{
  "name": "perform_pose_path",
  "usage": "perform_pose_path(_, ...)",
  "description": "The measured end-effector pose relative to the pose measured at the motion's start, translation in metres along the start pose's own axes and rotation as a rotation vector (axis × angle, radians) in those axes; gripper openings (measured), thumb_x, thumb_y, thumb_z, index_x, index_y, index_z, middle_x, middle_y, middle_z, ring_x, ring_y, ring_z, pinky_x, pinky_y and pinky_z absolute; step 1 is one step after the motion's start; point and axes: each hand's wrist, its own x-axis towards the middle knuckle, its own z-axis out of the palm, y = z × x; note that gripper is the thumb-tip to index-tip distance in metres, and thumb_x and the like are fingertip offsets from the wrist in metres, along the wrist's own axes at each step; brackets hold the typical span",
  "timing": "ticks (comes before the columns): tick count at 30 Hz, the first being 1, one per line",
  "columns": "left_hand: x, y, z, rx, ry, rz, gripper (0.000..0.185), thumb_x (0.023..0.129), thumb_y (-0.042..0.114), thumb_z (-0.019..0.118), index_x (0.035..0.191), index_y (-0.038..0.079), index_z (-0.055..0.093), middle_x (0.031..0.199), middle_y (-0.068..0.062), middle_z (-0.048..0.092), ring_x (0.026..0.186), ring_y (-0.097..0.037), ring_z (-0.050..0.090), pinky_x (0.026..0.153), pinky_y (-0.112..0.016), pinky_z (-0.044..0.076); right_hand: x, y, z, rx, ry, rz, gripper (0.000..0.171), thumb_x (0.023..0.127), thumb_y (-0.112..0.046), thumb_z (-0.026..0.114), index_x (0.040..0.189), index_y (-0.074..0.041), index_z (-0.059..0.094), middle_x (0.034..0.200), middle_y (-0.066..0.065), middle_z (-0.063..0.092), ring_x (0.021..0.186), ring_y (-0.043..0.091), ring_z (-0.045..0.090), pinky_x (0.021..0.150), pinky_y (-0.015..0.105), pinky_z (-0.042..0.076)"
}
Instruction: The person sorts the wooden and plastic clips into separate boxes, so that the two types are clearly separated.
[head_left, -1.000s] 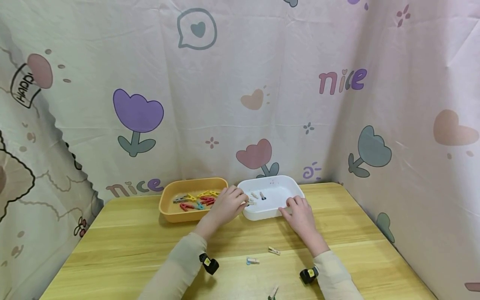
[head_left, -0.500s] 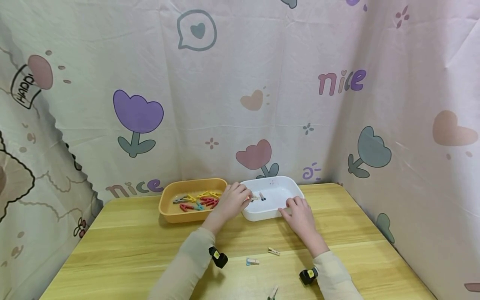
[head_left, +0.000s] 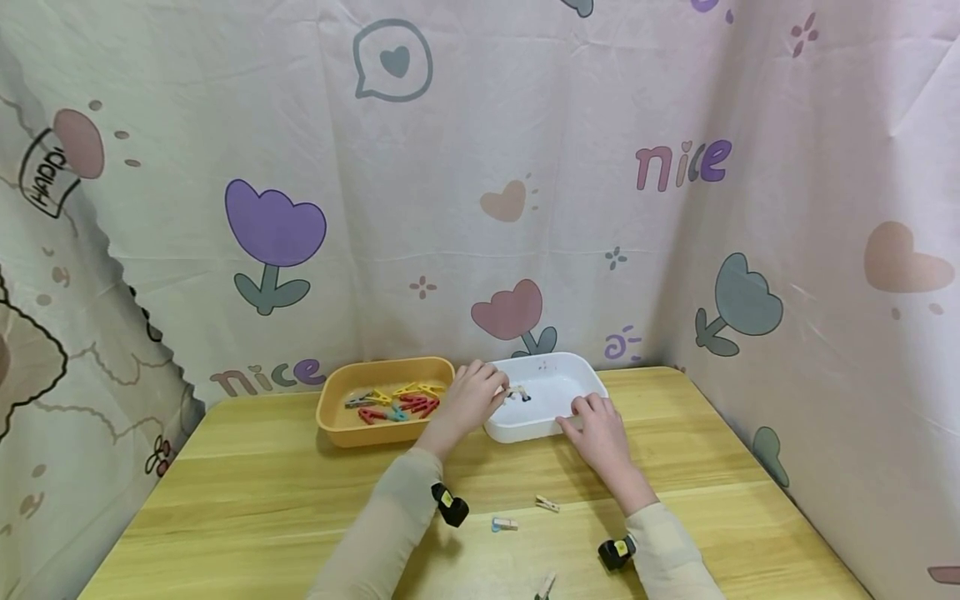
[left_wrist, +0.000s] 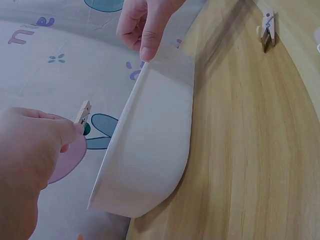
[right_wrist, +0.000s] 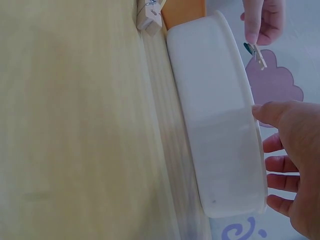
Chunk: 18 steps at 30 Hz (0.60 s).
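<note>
My left hand [head_left: 471,398] pinches a small wooden clothespin [head_left: 515,391] and holds it above the left side of the white tray [head_left: 592,377]. In the left wrist view the clothespin [left_wrist: 83,112] sticks up from my fingertips [left_wrist: 70,131], beside the tray's wall [left_wrist: 150,150]. My right hand [head_left: 597,427] rests on the tray's front right rim with relaxed fingers. The right wrist view has its thumb [right_wrist: 270,113] on the rim [right_wrist: 220,125] and the other hand's clothespin [right_wrist: 258,55] further along. At least one small clip lies inside the tray.
An orange tray [head_left: 336,417] with several coloured clothespins stands left of the white one. Loose clothespins lie on the wooden table near me: one [head_left: 548,503] mid-table, a blue-tipped one [head_left: 505,524], and one [head_left: 546,586] at the near edge. Patterned cloth walls close in the back and sides.
My left hand has moved right and forward with the clothespin, from the tray's left rim to over its inside. The right hand has stayed on the rim.
</note>
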Motion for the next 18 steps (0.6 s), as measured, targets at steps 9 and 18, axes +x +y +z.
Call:
perform_pose_path(9,0.008,0.000,0.006,0.006,-0.019,-0.054,0.008,0.093,0.032,0.065,0.098,0.026,0.065,0.103,0.006,0.063,0.101,-0.015,0.050,0.088,-0.033,0.042,0.002,0.002,0.003,0.001,0.017,-0.002,0.030,0.084,-0.035,0.075,0.089,-0.010,0.058,0.094,0.008,0.057,0.092,0.030,0.052,0.081,0.045,0.045)
perform_pose_path(18,0.016,0.005,0.011,-0.025,-0.050,-0.097,0.008,0.094,0.032,0.063,0.099,0.025,0.065,0.106,0.007,0.065,0.099,-0.015,0.050,0.083,-0.032,0.042,0.001,0.002,0.003,0.003,-0.002,0.005,0.030,0.085,-0.035,0.074,0.090,-0.010,0.058,0.095,0.008,0.057,0.092,0.029,0.051,0.082,0.045,0.044)
